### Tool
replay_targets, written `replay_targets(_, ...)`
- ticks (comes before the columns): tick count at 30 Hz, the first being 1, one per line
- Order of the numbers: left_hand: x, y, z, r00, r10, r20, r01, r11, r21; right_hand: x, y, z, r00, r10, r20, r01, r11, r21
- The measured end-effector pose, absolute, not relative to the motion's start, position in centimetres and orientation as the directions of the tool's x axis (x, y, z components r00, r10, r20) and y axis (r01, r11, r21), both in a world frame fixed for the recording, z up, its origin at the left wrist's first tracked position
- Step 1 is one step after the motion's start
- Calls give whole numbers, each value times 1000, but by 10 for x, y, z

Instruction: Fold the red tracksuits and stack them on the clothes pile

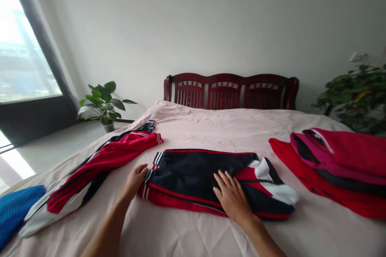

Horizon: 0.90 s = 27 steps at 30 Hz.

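A folded navy, red and white tracksuit jacket [193,168] lies across the middle of the bed, its striped cuffs on the left and its white collar on the right. At the cuffs is my left hand [136,178], with its fingers closed on their edge; the fingertips are partly hidden. My right hand [231,196] rests flat on the dark cloth near the collar end, fingers spread and holding nothing. To the left, a second red, navy and white jacket [105,156] is stretched out diagonally and loosely.
A stack of folded red and pink clothes [346,160] sits on the bed's right side. Blue cloth [21,211] lies at the left edge. Pale pink sheet [211,126] covers the bed, before a dark wooden headboard [224,92]. Potted plants [104,104] stand on both sides.
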<state>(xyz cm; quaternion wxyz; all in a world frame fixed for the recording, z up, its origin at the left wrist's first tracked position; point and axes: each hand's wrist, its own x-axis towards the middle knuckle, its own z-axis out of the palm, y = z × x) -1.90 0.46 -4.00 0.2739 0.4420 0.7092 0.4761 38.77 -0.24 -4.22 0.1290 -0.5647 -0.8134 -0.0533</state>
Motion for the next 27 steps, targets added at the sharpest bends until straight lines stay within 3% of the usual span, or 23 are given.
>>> replay_targets(9,-16,4,-56,-485,866,119,349,68,935,389,-5,-41,-311,905,290,928,355,-111)
replay_targets(15,-14,-2,-47,-364,929,67,2,-71,997,389,-4,-41,-308,906,290,927,355,-126)
replay_targets(18,-7,-5,-39,-295,953,62,-63,-85,994,389,-4,-39,-308,907,286,927,354,-124)
replay_targets(21,-2,-4,-36,-297,953,58,-60,-79,995,389,-3,-37,-315,906,283,926,359,-119)
replay_targets(27,-2,5,-38,-424,906,20,126,37,991,392,-1,-42,-324,894,309,920,374,-117)
